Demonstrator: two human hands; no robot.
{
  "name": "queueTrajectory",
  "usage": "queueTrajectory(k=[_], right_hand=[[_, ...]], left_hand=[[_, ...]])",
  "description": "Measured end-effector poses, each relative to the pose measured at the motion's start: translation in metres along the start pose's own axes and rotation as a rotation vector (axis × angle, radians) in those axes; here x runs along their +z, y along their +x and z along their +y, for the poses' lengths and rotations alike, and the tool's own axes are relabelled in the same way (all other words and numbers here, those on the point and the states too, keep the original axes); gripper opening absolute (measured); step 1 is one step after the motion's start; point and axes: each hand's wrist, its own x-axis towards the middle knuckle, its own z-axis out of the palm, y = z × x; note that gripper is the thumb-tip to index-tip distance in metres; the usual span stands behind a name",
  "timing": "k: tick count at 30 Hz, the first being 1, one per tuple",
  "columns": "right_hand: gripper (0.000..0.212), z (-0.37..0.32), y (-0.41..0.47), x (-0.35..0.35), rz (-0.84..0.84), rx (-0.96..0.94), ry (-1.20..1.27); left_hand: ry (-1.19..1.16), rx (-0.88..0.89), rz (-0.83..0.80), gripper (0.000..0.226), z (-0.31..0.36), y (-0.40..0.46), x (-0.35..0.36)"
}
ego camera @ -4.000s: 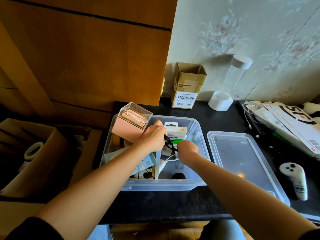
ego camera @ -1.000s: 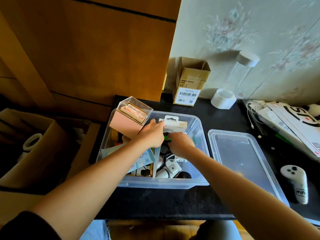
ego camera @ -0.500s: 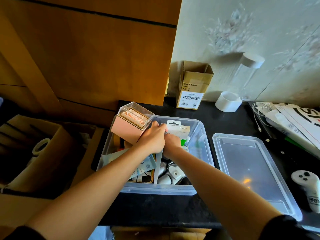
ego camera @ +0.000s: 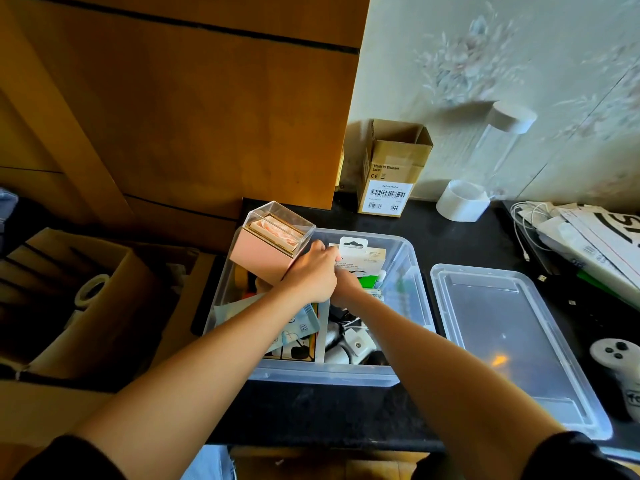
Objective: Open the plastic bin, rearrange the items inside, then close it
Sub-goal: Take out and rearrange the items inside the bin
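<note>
- Standing open on the black countertop (ego camera: 450, 244), near its left edge — a clear plastic bin (ego camera: 412, 268), packed with small items.
- Bin lid (ego camera: 512, 341) — lies flat on the countertop just beside the bin's right wall, apart from it.
- Left hand (ego camera: 311, 275) — reaches into the bin near its far wall, fingers curled, fingertips at the left edge of a white hang-tab package (ego camera: 360, 254); whether it grips the package cannot be told.
- Right hand (ego camera: 348, 287) — just beside the left and largely hidden behind it, low in the bin under the package; its grip cannot be told.
- Pink box with a clear top (ego camera: 273, 237) — tilted at the bin's far left corner, rising above the rim.
- Green item (ego camera: 367, 281) — in the bin, just right of the right hand.
- Black cables and white adapters (ego camera: 349, 341) — in the bin's near right part.
- Brown carton with a barcode label (ego camera: 391, 168) — upright at the countertop's far edge, against the wall.
- White game controller (ego camera: 620, 365) — near the countertop's right edge, beyond the lid.
</note>
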Motion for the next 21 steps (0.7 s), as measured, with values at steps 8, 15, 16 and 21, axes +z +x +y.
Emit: queueTrajectory(k=[8, 15, 16, 21], right_hand=[[0.035, 0.005, -0.019, -0.041, -0.265, 0.166, 0.589], [0.011, 0.001, -0.032, -0.074, -0.233, 0.124, 0.386], [0.012, 0.001, -0.035, -0.078, -0.227, 0.108, 0.326], [0.029, 0.009, -0.061, -0.091, -0.245, -0.065, -0.361]], left_hand=[[-0.021, 0.001, -0.058, 0.044, -0.001, 0.0, -0.004], [-0.001, 0.002, -0.093, 0.046, 0.001, -0.001, -0.006], [0.002, -0.003, -0.098, 0.047, 0.001, -0.001, -0.006], [-0.016, -0.032, -0.128, 0.051, 0.001, 0.002, -0.005]])
